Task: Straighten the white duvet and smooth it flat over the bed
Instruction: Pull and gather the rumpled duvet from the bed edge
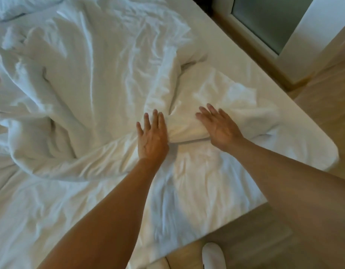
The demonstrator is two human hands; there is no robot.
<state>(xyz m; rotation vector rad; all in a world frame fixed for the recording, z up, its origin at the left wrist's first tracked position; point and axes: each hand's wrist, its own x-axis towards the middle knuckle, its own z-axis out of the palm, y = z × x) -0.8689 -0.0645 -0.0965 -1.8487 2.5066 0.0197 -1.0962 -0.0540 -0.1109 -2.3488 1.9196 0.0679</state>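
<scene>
The white duvet point(86, 90) lies crumpled in thick folds over the left and middle of the bed point(296, 121). One twisted end of it runs toward the bed's near right corner. My left hand point(152, 134) lies on that twisted fold, fingers straight and spread. My right hand point(219, 126) rests flat on the same fold a little to the right, fingers extended. Between the two hands the fabric bunches into a roll. Under my forearms the white sheet point(196, 181) shows, wrinkled.
A pillow point(18, 6) lies at the far left of the bed. A glass door with a pale frame point(268, 22) stands past the bed's right edge. Wooden floor point(323, 105) runs along the right and front, where a white slipper point(214, 255) shows.
</scene>
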